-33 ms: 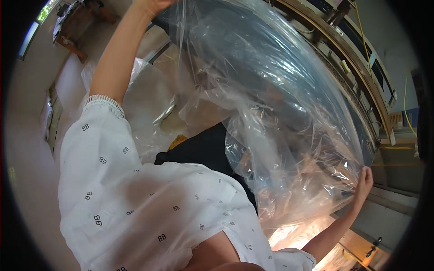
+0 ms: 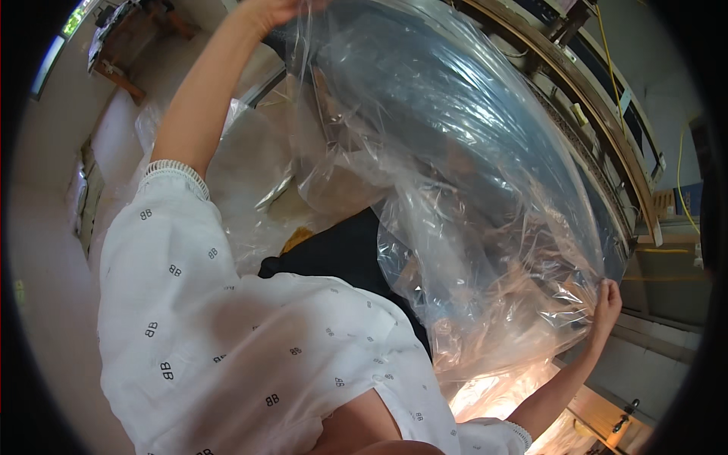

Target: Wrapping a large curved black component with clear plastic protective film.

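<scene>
Best to keep the clear plastic bag [image 2: 470,189] stretched taut overhead, left hand [image 2: 269,11] pinching its top edge (grip closed, partly out of view), right hand [image 2: 607,299] clamped shut on its lower right corner, lifting evenly to avoid tearing the thin film.

Views: one only, a wide fisheye worn on the person's head.
Facing: tilted steeply, so the person's own white patterned top [image 2: 250,341] fills the lower left of the frame.
Nearness: very close; a stretched clear plastic sheet [image 2: 470,174] spans the centre and upper right.
Edges: dark rim all round; the long wooden rail [image 2: 584,114] at upper right bends with the lens.
Shared scene: nothing to compare, one view alone.
</scene>
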`<state>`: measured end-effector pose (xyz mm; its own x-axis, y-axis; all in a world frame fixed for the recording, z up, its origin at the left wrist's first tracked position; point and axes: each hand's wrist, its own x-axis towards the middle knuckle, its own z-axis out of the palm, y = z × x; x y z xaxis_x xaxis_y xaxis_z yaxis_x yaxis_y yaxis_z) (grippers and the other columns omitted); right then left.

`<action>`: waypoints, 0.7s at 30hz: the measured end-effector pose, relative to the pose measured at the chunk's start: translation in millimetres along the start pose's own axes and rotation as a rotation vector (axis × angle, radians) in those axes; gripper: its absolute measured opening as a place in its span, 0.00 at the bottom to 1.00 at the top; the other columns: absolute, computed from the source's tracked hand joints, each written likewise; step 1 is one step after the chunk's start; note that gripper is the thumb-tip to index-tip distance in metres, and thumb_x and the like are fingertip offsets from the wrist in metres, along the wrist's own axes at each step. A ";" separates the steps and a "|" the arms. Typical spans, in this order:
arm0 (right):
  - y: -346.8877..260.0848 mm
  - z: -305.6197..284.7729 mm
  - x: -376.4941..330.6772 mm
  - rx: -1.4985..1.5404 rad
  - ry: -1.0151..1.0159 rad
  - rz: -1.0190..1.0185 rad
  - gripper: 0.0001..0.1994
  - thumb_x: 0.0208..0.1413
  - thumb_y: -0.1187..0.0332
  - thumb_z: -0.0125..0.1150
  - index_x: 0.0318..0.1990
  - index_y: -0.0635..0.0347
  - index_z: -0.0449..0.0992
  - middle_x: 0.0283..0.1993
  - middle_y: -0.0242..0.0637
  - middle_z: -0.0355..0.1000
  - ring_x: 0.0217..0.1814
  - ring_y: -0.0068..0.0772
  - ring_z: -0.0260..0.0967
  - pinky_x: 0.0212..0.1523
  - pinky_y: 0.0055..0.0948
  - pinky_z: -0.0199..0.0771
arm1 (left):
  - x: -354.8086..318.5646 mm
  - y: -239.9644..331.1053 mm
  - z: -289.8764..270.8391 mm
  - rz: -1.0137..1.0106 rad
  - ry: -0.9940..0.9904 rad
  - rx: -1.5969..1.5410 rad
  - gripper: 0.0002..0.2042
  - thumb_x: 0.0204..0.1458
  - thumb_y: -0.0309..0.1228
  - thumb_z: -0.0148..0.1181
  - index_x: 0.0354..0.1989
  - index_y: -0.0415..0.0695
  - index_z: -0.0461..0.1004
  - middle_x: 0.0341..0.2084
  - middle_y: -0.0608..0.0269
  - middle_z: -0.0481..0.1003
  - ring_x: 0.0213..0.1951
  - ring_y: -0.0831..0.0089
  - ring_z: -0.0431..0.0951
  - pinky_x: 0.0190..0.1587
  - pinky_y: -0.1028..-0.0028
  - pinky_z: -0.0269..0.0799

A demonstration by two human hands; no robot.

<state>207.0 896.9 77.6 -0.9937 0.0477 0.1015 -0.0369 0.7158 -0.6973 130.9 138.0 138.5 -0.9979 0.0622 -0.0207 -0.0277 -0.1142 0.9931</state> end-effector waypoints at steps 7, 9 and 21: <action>28.5 8.6 7.2 -0.025 -0.107 0.095 0.15 0.57 0.65 0.54 0.21 0.57 0.60 0.19 0.20 0.51 0.22 0.11 0.44 0.21 0.16 0.43 | -12.2 -83.2 22.3 -0.055 0.253 0.713 0.12 0.48 0.36 0.60 0.37 0.42 0.73 0.24 0.73 0.70 0.28 0.86 0.67 0.29 0.84 0.61; 21.5 9.5 7.3 0.062 -0.093 0.141 0.15 0.57 0.65 0.54 0.21 0.57 0.60 0.19 0.20 0.51 0.22 0.11 0.44 0.21 0.17 0.43 | -12.5 -85.3 14.0 -0.049 0.268 0.657 0.12 0.47 0.36 0.60 0.37 0.42 0.74 0.24 0.72 0.71 0.28 0.85 0.67 0.30 0.84 0.61; 20.5 5.3 3.8 0.010 -0.114 0.179 0.13 0.56 0.66 0.55 0.22 0.55 0.60 0.20 0.20 0.51 0.22 0.12 0.44 0.22 0.17 0.43 | 47.4 -54.5 29.3 -0.076 0.220 1.222 0.12 0.43 0.39 0.63 0.30 0.43 0.76 0.24 0.63 0.76 0.23 0.74 0.74 0.28 0.75 0.69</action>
<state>201.9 908.1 60.0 -0.9901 0.0936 -0.1050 0.1405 0.6961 -0.7041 86.8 176.3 86.8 -0.9882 -0.1527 0.0155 -0.1301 0.8868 0.4434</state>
